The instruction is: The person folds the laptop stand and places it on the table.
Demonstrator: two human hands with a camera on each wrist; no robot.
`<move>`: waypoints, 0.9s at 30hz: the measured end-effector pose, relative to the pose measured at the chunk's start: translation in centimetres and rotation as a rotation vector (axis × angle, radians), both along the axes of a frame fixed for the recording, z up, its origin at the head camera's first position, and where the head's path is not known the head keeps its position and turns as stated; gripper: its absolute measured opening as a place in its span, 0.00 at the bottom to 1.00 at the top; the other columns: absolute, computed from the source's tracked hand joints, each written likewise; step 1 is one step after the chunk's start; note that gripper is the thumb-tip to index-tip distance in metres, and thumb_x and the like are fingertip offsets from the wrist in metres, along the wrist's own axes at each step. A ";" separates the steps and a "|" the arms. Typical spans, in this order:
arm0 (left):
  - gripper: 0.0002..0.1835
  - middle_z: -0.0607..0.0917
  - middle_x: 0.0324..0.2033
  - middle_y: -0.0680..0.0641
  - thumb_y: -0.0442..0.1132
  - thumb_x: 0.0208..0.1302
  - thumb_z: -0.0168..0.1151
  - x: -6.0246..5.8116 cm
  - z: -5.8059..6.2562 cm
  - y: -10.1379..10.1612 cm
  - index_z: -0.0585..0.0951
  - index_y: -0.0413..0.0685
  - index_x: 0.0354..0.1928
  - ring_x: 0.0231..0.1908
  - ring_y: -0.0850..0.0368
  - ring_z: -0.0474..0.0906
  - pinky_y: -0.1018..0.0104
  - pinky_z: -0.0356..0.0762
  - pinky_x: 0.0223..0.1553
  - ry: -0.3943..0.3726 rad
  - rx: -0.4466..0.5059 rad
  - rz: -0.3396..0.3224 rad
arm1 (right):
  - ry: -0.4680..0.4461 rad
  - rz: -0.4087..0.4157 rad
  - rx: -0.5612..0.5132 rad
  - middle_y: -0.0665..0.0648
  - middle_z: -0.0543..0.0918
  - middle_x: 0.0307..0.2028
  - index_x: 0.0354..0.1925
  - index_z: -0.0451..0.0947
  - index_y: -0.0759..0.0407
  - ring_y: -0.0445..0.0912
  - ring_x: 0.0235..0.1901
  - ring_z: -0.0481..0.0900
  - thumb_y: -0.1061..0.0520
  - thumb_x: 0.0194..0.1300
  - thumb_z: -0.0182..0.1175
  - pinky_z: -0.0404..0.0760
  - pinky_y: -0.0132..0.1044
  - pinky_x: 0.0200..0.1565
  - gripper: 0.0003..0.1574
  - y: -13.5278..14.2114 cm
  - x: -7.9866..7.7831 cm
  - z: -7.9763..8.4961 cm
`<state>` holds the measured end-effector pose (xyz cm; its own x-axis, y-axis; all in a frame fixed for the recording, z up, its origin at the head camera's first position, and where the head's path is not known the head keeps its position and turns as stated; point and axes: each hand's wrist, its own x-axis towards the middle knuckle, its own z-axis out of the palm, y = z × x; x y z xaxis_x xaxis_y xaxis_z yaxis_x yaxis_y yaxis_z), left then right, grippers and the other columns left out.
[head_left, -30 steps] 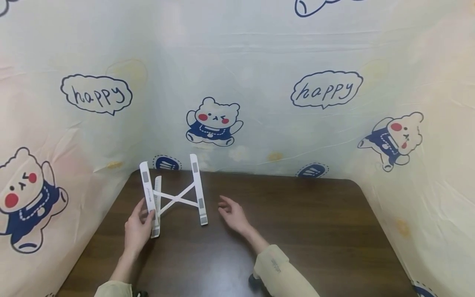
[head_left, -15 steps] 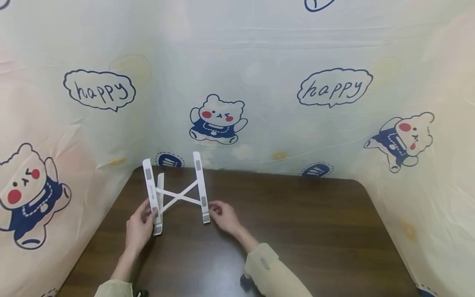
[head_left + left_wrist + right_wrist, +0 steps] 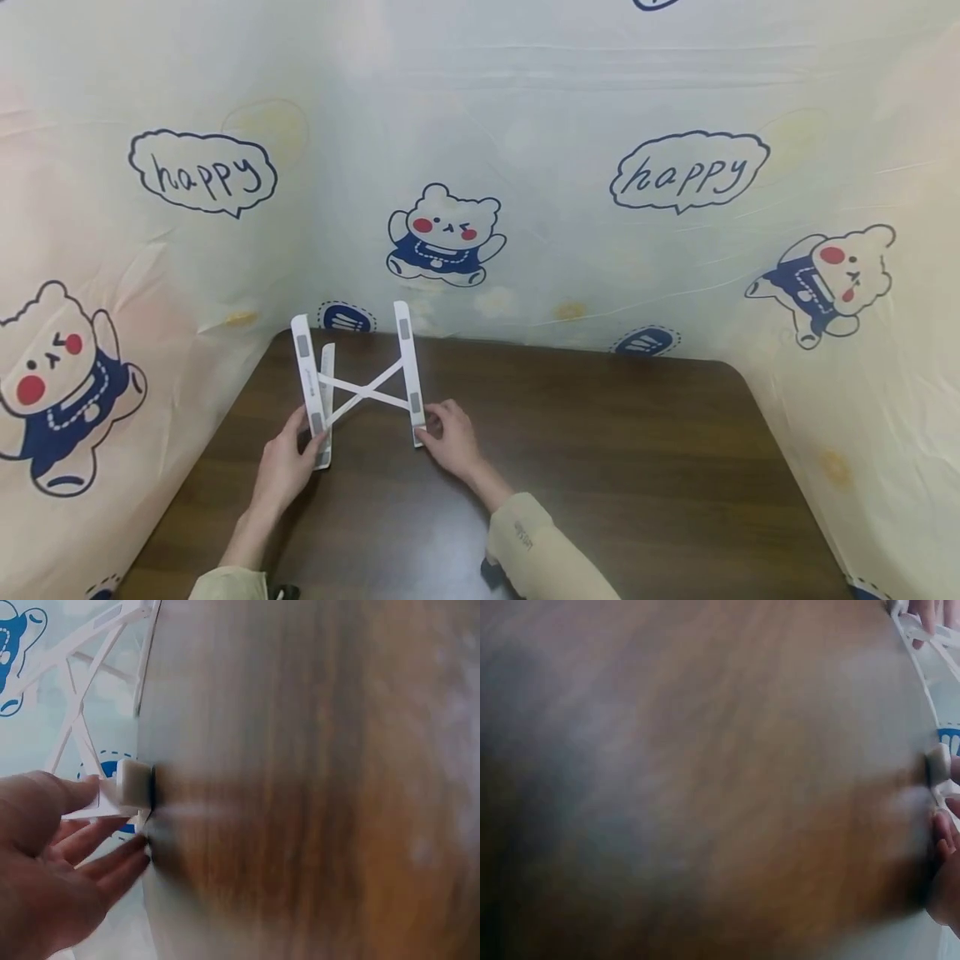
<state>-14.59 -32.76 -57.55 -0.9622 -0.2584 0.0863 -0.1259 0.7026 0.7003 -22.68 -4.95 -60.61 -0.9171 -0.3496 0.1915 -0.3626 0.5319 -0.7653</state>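
A white folding laptop stand (image 3: 411,367) is spread out towards the left of the head view, its two long bars joined by crossed struts. Grey pads line the bars, and a further leg shows behind the left one. My left hand (image 3: 283,471) pinches the near part of the left bar between thumb and fingers. At the right bar's near end, my right hand (image 3: 453,442) grips with thumb and forefinger. The left wrist view shows the stand's end (image 3: 133,784) by my thumb, close to the tabletop. In the right wrist view my right hand (image 3: 946,885) is mostly cut off.
The dark wooden table (image 3: 600,467) reaches back to a pale cloth (image 3: 555,167) printed with bears and the word happy. This cloth also hangs along both sides. A small black object (image 3: 491,573) shows beneath my right sleeve (image 3: 543,546).
My right hand has come in from the right and taken hold of the stand's right bar. My left hand stays on the left bar. The head view has shifted slightly.
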 end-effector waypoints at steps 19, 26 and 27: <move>0.36 0.85 0.65 0.26 0.39 0.83 0.63 -2.9 3.3 -3.4 0.63 0.41 0.85 0.43 0.78 0.86 0.73 0.90 0.50 -0.080 0.450 -0.009 | -0.321 0.110 -0.398 0.79 0.89 0.53 0.75 0.72 0.70 0.69 0.56 0.90 0.69 0.77 0.64 0.92 0.50 0.60 0.32 -1.2 -5.4 4.7; 0.37 0.86 0.64 0.26 0.37 0.82 0.64 -3.6 3.1 -4.9 0.62 0.39 0.85 0.43 0.73 0.89 0.61 0.93 0.55 -0.124 0.470 -0.087 | -0.339 0.178 -0.351 0.78 0.89 0.52 0.84 0.63 0.61 0.69 0.52 0.92 0.73 0.75 0.63 0.92 0.54 0.60 0.45 -1.3 -6.6 5.1; 0.37 0.87 0.63 0.27 0.37 0.81 0.65 -3.6 3.1 -5.0 0.62 0.39 0.85 0.43 0.73 0.89 0.61 0.93 0.54 -0.126 0.469 -0.091 | -0.335 0.183 -0.347 0.78 0.90 0.51 0.84 0.63 0.61 0.68 0.51 0.92 0.73 0.75 0.63 0.92 0.55 0.59 0.45 -1.4 -6.7 5.1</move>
<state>-18.23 -37.76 -54.45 -0.9782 -0.1554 -0.1379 -0.1827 0.3278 0.9269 -29.40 -6.34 -55.47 -0.8779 -0.4778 0.0307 -0.1303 0.1767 -0.9756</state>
